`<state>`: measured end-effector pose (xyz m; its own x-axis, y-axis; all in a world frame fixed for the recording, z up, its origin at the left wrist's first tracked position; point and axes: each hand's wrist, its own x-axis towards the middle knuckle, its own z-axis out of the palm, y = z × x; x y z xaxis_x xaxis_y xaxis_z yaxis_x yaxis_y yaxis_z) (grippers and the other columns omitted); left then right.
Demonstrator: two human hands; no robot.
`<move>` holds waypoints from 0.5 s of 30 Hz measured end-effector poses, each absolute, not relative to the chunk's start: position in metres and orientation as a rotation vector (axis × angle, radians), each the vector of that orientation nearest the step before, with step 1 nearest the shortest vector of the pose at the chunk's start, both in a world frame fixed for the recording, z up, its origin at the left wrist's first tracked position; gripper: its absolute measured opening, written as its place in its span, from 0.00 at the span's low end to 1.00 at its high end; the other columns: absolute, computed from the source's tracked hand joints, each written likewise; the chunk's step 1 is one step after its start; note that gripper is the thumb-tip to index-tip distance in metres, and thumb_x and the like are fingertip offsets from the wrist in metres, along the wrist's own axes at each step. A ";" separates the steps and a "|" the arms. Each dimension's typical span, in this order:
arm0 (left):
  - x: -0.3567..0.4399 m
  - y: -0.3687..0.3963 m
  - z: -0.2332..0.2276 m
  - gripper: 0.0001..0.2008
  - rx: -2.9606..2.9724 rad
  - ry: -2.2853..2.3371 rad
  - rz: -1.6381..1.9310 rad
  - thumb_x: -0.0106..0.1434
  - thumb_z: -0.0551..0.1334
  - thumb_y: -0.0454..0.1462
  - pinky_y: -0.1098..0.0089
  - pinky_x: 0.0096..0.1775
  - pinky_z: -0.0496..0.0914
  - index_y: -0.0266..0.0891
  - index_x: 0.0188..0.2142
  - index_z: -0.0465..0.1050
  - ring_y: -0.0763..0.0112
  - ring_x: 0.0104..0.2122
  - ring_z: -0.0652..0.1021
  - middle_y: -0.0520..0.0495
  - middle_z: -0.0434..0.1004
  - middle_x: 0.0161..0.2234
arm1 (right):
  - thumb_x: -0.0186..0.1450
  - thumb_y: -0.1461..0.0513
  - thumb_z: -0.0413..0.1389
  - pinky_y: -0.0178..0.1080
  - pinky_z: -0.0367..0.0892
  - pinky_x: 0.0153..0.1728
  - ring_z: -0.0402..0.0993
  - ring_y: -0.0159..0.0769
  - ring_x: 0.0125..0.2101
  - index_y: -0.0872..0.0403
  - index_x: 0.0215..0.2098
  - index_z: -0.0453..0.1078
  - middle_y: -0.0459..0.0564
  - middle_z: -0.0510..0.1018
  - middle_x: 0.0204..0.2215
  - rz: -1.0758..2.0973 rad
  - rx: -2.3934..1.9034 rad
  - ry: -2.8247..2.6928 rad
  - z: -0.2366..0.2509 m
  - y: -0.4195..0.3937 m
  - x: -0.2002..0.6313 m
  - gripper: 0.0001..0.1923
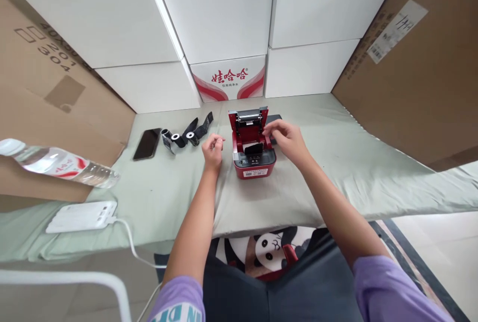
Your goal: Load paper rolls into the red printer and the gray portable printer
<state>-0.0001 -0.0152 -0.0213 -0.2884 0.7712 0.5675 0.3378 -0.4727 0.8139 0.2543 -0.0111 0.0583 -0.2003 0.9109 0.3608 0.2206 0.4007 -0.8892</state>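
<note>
Your right hand rests on right edge of red printer, fingers curled, lid up. Your left hand just left of printer, loosely fisted, holding nothing visible. Beyond: white box printed 娃哈哈. Printer's front label unreadable.

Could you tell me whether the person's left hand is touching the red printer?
Apart. The head view shows the left hand loosely curled on the cloth, with a strip of green cloth visible between it and the red printer.

Storeroom — stacked white cartons, brown cardboard boxes, cloth-covered table
</note>
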 end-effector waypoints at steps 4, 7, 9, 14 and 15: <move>-0.002 -0.004 -0.026 0.18 1.466 1.412 1.814 0.68 0.53 0.50 0.69 0.27 0.60 0.42 0.27 0.69 0.72 0.21 0.63 0.54 0.57 0.19 | 0.65 0.69 0.53 0.45 0.75 0.43 0.82 0.42 0.38 0.53 0.43 0.81 0.53 0.87 0.41 0.840 -1.141 -2.294 0.086 0.018 0.235 0.16; 0.000 -0.003 -0.026 0.19 1.461 1.434 1.755 0.67 0.54 0.51 0.69 0.27 0.60 0.42 0.27 0.69 0.72 0.21 0.63 0.54 0.57 0.18 | 0.61 0.72 0.58 0.44 0.73 0.44 0.83 0.47 0.43 0.51 0.43 0.83 0.54 0.87 0.44 0.655 -1.219 -2.710 0.092 0.026 0.215 0.17; 0.001 -0.004 -0.026 0.18 1.511 1.426 1.690 0.66 0.55 0.50 0.69 0.27 0.59 0.41 0.26 0.70 0.72 0.21 0.64 0.54 0.58 0.18 | 0.60 0.72 0.61 0.43 0.73 0.40 0.83 0.49 0.42 0.51 0.42 0.83 0.55 0.87 0.42 0.488 -1.277 -2.879 0.094 0.025 0.203 0.17; 0.005 -0.005 -0.027 0.17 1.680 1.410 1.512 0.66 0.58 0.47 0.68 0.29 0.58 0.41 0.25 0.67 0.73 0.23 0.63 0.55 0.60 0.20 | 0.60 0.73 0.60 0.45 0.72 0.36 0.84 0.55 0.41 0.57 0.40 0.82 0.63 0.85 0.41 0.190 -1.352 -3.009 0.098 0.014 0.187 0.12; 0.006 -0.004 -0.027 0.17 1.699 1.413 1.496 0.66 0.59 0.47 0.69 0.29 0.58 0.41 0.24 0.65 0.73 0.23 0.63 0.55 0.60 0.20 | 0.61 0.73 0.59 0.45 0.72 0.36 0.83 0.56 0.41 0.58 0.40 0.81 0.63 0.85 0.41 0.174 -1.338 -3.025 0.099 0.012 0.187 0.13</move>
<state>0.0057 -0.0038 -0.0273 -0.1240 0.8927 0.4333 0.3821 -0.3600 0.8511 0.1866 0.0120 0.0991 -0.6616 0.7235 -0.1972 0.7413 0.6706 -0.0269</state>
